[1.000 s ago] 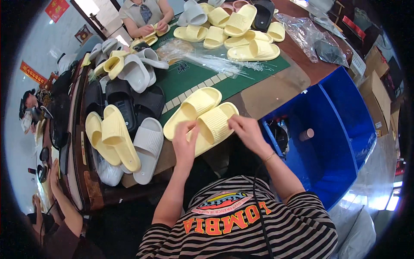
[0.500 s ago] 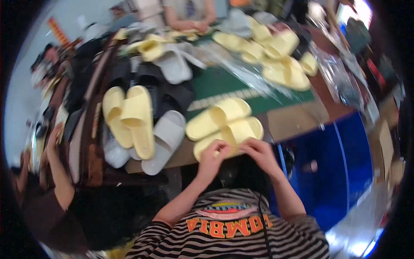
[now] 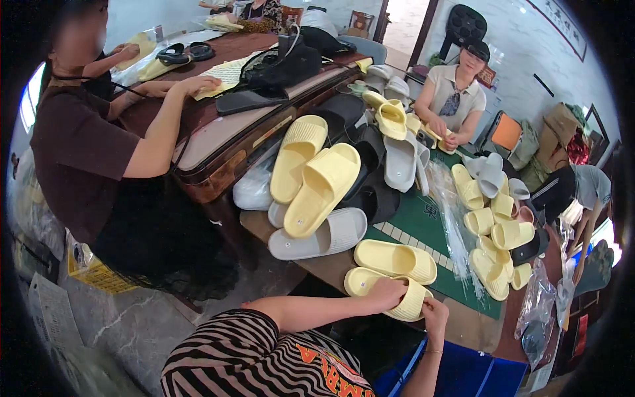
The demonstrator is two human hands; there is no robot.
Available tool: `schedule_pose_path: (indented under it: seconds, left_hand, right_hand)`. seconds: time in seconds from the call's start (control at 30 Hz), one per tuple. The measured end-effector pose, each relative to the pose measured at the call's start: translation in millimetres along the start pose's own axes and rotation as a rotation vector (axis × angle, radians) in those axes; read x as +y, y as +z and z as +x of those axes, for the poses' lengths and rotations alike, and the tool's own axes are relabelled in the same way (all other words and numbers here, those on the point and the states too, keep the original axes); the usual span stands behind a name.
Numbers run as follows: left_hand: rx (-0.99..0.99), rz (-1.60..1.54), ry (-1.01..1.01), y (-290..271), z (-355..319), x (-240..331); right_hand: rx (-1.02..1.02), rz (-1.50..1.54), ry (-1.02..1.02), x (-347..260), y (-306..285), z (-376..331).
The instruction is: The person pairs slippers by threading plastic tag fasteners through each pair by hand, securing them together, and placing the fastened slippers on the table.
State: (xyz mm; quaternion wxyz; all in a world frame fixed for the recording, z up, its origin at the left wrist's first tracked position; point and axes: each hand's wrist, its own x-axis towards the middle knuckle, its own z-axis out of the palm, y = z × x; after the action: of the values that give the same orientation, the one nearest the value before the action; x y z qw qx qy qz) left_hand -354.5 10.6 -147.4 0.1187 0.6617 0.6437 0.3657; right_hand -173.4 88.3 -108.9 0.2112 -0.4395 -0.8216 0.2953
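Observation:
A pale yellow slipper [image 3: 362, 281] lies at the near edge of the table [image 3: 463, 327], right in front of me. My left hand [image 3: 389, 292] rests over its strap and grips it. At the slipper's right end, my right hand [image 3: 434, 313] pinches the rim. A matching yellow slipper [image 3: 395, 259] lies just behind, touching it. Both my forearms come up from the lower edge, above my striped shirt.
Behind are a grey slipper [image 3: 319, 236], stacked yellow slippers [image 3: 321, 185], a green mat [image 3: 423, 221], plastic bags [image 3: 456, 231] and more yellow pairs [image 3: 503, 233]. A blue bin [image 3: 466, 372] sits at my lower right. One person [image 3: 86, 145] works at left, another [image 3: 456, 92] sits opposite.
The view has swung round to the left, bringing the people at the table into sight. Both my hands stay on the near yellow slipper, which sits at the table edge as before.

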Motion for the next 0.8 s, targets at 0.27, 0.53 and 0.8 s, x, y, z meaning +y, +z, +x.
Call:
schedule_pose_path:
  seconds: [0.27, 0.53, 0.8]
  left_hand:
    - [-0.033, -0.202, -0.166, -5.2, 11.8, 14.3]
    - [-0.035, -0.455, -0.382, -110.5, -9.2, -32.2]
    - [0.251, -1.244, -0.619, -141.4, -1.7, -32.5]
  right_hand:
    - [-0.006, 0.111, -0.01, 10.8, -20.6, -0.6]
    - [0.031, -0.072, 0.004, 19.9, -75.6, -23.5]
    - [0.284, 0.729, 0.247, 62.2, -76.7, -28.7]
